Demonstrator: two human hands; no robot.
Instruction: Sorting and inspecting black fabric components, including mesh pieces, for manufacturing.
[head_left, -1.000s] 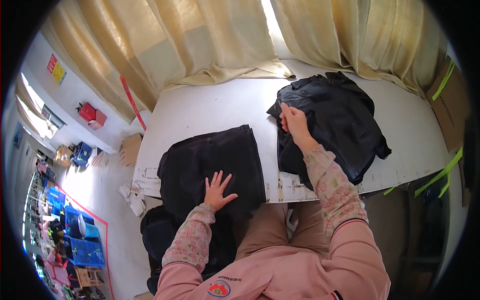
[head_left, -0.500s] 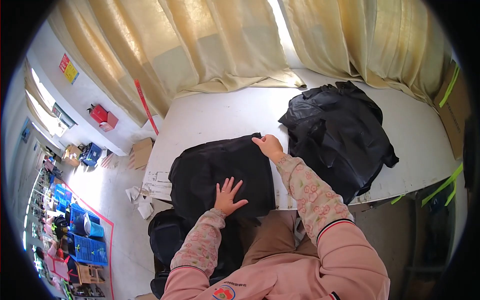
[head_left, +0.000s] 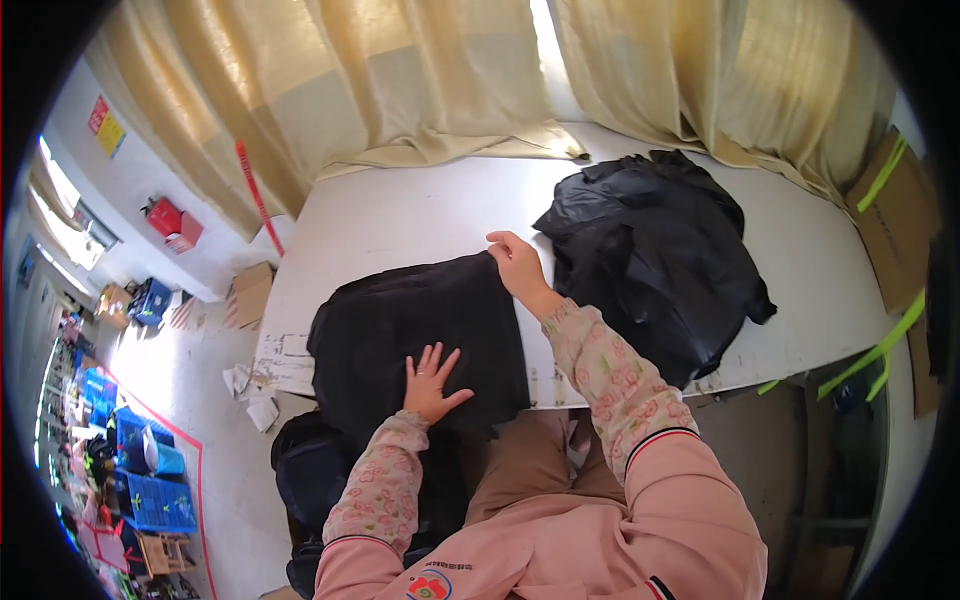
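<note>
A folded, flat black cloth piece [head_left: 400, 310], perhaps a bag, lies on the left part of the white table [head_left: 420, 205], its near side reaching over the front edge. My left hand [head_left: 430, 385] rests flat on it with fingers spread. At the cloth's far right corner is my right hand [head_left: 520, 268], its fingers closed together at the edge; the fingertips poke just past the cloth. To the right of that hand lies a crumpled heap of thin black material [head_left: 660, 265].
Below the table's front left stand dark, padded black bags [head_left: 310, 460]. Beige curtains [head_left: 400, 80] hang along the back. A cardboard box [head_left: 890, 220] with yellow-green straps is at the right. On the floor at left are blue crates [head_left: 160, 500] and a carton [head_left: 250, 295].
My right hand has shifted a little farther out at the corner, and the raised tip of cloth there now lies flatter. My left hand stays flat on the cloth. The whole view has shifted slightly.
</note>
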